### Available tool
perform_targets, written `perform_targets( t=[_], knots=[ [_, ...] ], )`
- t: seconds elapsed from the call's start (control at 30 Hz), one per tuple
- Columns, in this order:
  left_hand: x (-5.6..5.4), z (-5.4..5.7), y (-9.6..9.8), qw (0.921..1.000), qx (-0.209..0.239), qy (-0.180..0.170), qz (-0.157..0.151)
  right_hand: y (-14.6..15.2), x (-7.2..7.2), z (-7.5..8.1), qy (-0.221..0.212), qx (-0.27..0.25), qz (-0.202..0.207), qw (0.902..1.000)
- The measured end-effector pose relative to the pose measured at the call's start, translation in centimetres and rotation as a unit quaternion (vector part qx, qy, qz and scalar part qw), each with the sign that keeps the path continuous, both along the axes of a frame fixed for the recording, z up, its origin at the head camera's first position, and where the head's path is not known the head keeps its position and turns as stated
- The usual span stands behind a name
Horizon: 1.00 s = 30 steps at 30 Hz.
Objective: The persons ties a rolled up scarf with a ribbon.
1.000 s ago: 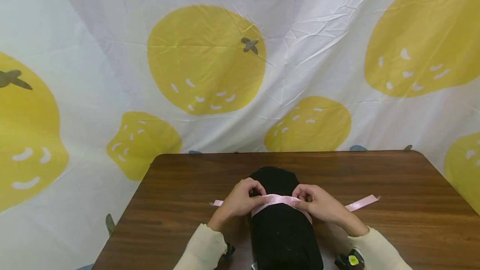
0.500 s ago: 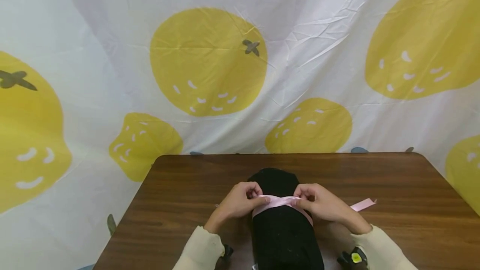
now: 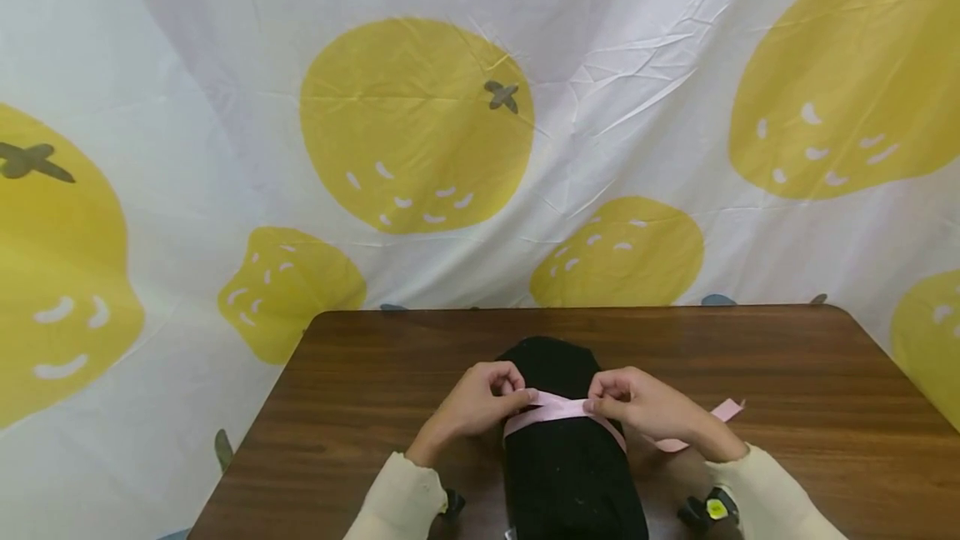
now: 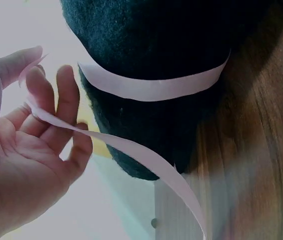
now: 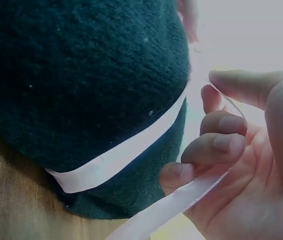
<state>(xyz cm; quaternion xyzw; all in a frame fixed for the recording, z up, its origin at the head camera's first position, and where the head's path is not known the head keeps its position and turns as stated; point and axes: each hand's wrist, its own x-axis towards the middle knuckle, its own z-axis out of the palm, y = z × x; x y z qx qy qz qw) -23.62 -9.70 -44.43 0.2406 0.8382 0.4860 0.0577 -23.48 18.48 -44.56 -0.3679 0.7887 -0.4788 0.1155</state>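
Note:
A pink ribbon (image 3: 561,410) wraps around a long, dark, fuzzy cloth bundle (image 3: 570,473) and crosses itself on top. My left hand (image 3: 482,397) pinches one length of it between thumb and fingers, left of the crossing; in the left wrist view the loose tail (image 4: 146,155) runs down past the palm. On the other side, my right hand (image 3: 647,403) pinches the second length, and its tail (image 5: 166,212) trails below the fingers in the right wrist view. The band (image 5: 126,155) lies against the bundle's side. The bundle's underside is hidden.
The bundle lies lengthwise on a brown wood-grain table (image 3: 375,357). Behind the table's far edge hangs a white curtain (image 3: 630,123) with yellow fruit prints. A dark strap device (image 3: 708,511) shows at the right wrist.
The ribbon lengths now cross more distinctly on top of the bundle. The right tail has drawn in toward the right wrist, and the left tail has slipped out of sight behind the left arm.

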Motion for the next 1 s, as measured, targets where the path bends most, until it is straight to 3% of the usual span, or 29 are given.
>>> perform_targets(
  t=[0.3, 0.53, 0.7, 1.0],
  knots=[
    [0.0, -0.2, -0.5, 0.9997, 0.018, -0.015, -0.010, 0.2, 0.0, 0.4, -0.046, -0.011, 0.008, 0.9988],
    [-0.1, -0.6, -1.0, 0.9999, 0.016, -0.004, 0.003, 0.5, -0.2, 0.5, -0.031, 0.013, 0.028, 0.9990],
    [-0.1, -0.8, -1.1, 0.9998, 0.012, -0.015, 0.006, 0.9, -0.3, 0.5, -0.029, 0.036, 0.024, 0.9986],
    [0.1, -0.9, -1.4, 0.9997, 0.005, -0.025, 0.003, 1.2, -0.3, 0.3, -0.039, 0.031, 0.028, 0.9983]
  ],
)
